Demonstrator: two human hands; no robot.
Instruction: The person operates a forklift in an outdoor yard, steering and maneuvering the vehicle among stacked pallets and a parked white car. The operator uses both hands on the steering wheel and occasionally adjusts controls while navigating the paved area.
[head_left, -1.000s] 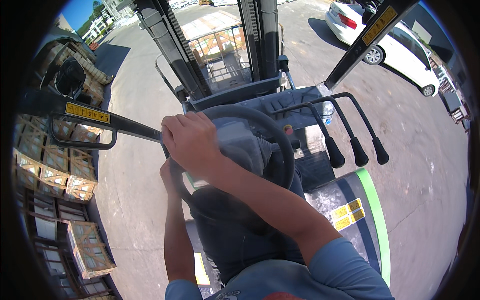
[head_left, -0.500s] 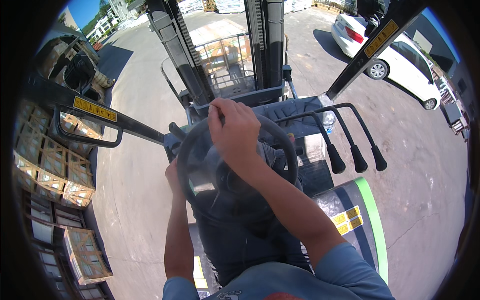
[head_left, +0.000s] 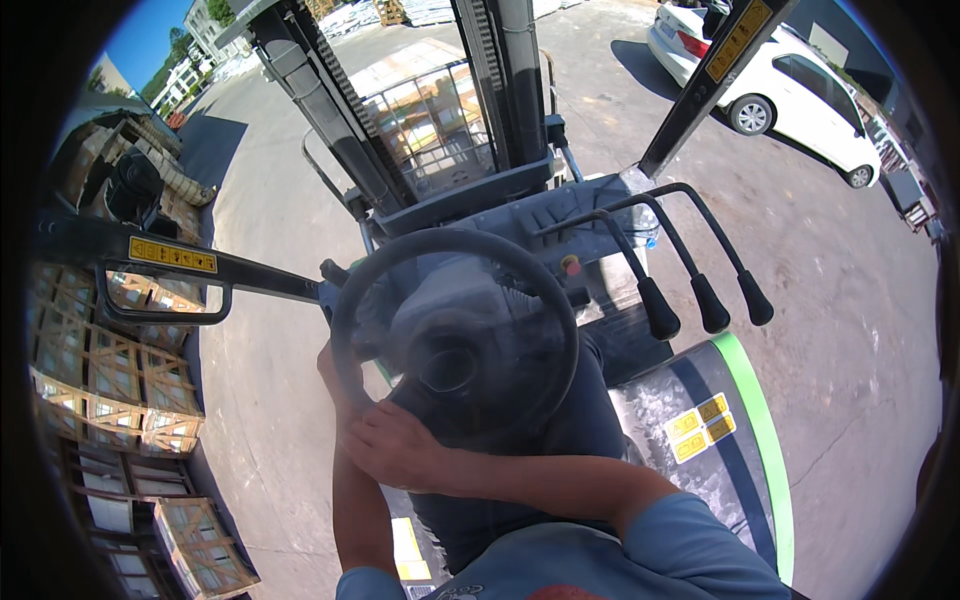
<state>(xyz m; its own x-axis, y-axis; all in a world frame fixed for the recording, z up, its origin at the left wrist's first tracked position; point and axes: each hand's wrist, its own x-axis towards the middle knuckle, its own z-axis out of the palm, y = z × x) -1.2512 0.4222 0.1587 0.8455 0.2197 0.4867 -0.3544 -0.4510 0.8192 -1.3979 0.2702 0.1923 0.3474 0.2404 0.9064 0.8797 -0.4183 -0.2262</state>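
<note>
Crates [head_left: 110, 375] of stacked boxes line the left side. Just right of them, the left hand [head_left: 335, 372] sits on the near-left rim of the black steering wheel [head_left: 455, 335], its grip hidden. The right hand [head_left: 395, 445] closes over the near rim. Three black levers [head_left: 705, 305] stand further right, a white car [head_left: 790, 95] far right.
</note>
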